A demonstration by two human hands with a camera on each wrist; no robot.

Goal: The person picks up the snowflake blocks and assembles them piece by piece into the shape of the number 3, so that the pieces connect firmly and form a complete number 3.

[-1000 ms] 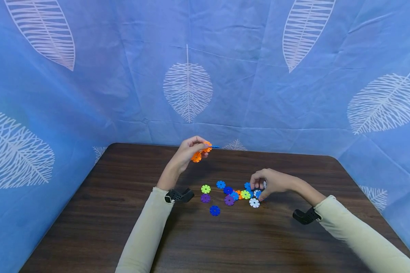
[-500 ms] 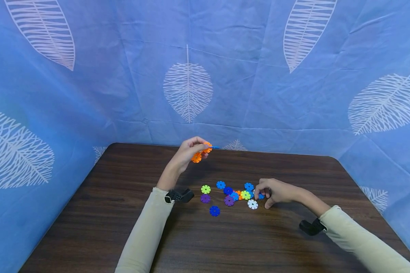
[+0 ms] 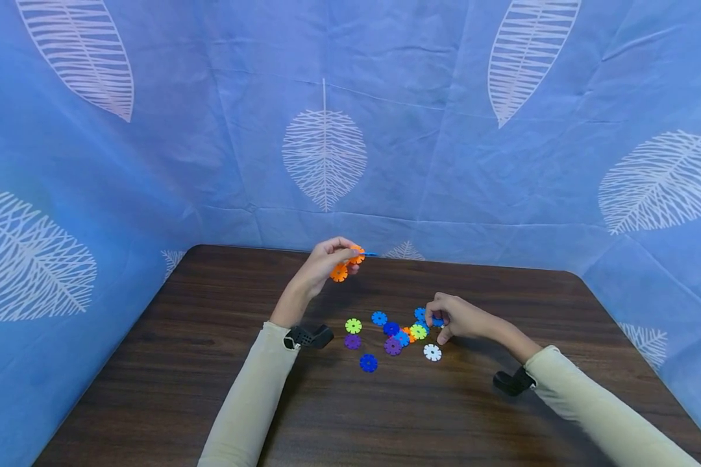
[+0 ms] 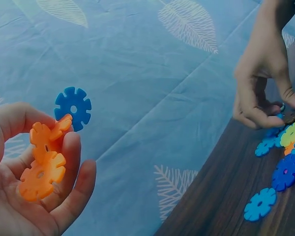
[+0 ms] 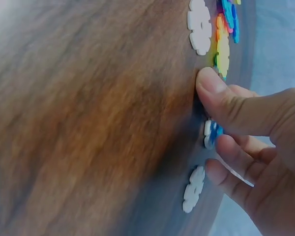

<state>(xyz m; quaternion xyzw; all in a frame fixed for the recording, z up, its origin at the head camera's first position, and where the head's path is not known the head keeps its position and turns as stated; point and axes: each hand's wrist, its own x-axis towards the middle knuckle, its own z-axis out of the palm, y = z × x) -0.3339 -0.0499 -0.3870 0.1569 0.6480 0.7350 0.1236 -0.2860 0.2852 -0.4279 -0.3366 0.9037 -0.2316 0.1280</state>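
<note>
Several orange discs, pinched by the left hand, seem light, stiff, best taken edgewise; beside the white disc, the right hand bends, its hold unclear.

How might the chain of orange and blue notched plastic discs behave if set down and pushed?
The chain seems light: the left hand pinches it aloft. Its blue end disc juts without sagging, suggesting stiffness. Differing disc angles might make it rock.
</note>
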